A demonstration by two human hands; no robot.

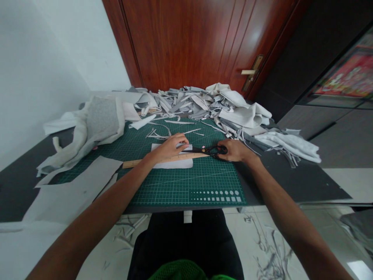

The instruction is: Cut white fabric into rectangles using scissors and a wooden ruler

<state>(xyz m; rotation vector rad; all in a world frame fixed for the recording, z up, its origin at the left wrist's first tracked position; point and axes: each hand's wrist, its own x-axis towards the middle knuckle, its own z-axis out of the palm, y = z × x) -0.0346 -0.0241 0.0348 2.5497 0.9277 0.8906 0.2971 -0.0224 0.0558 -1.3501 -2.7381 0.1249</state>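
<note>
My right hand (234,150) is closed round the handles of black scissors (214,151), whose blades point left. The blades lie over a white fabric piece (175,163) and along a wooden ruler (136,163). My left hand (170,148) rests on the fabric near the blade tips, thumb and fingers bent round its far part. The ruler crosses the fabric and passes under my left wrist. Whether the blades are parted cannot be made out. All of this lies on a green cutting mat (163,188).
Grey and white fabric scraps (186,102) are heaped at the back against a brown door (186,42). Thicker cloth (101,116) lies at the left, more cloth (291,144) at the right. A large pale sheet (67,198) hangs over the front left table edge. Thin offcuts (272,252) litter the floor.
</note>
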